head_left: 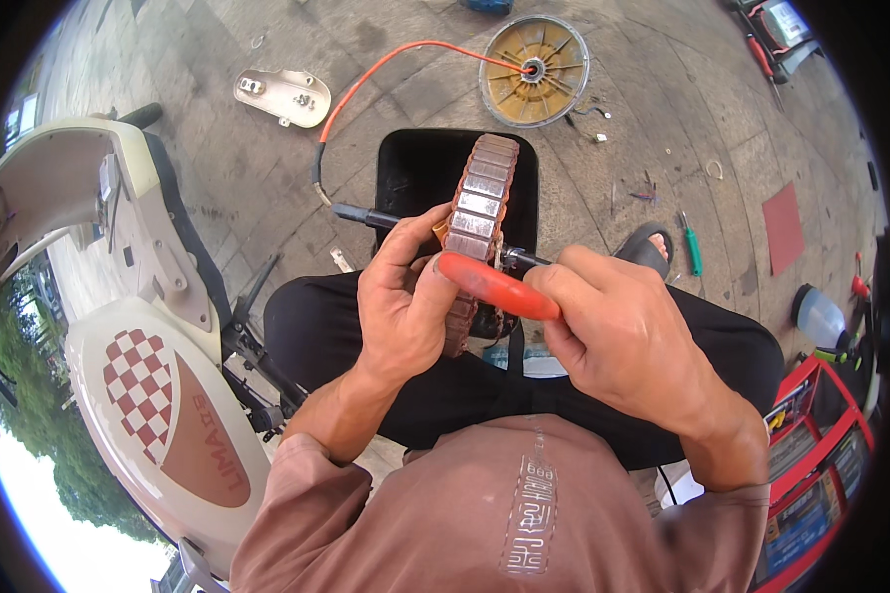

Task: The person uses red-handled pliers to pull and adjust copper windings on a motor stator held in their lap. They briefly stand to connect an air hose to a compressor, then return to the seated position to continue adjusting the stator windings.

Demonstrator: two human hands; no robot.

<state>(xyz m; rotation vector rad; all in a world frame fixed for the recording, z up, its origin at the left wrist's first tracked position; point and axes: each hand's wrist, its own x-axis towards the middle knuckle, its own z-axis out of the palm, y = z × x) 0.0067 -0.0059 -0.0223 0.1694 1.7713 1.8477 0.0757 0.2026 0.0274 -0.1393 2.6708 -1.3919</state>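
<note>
Upright above my lap stands a motor stator (479, 205), a thick ring of metal teeth with copper windings along its edges. My left hand (398, 296) grips it from the left side, with the thumb near a red handle. My right hand (613, 331) is closed on a tool with a curved red handle (494, 287), held across the stator's near side; the tool's head is hidden. A dark axle (366, 214) sticks out to the left of the stator. Behind and below it sits a black bin (402, 158).
An orange-red cable (386, 59) runs from a round motor cover (564, 79) toward the axle. A cream plastic cover (307, 99), a green-handled screwdriver (691, 247) and red sandpaper-like sheet (782, 227) lie on the paving. A cream scooter (168, 395) stands left, a red tool rack (811, 435) right.
</note>
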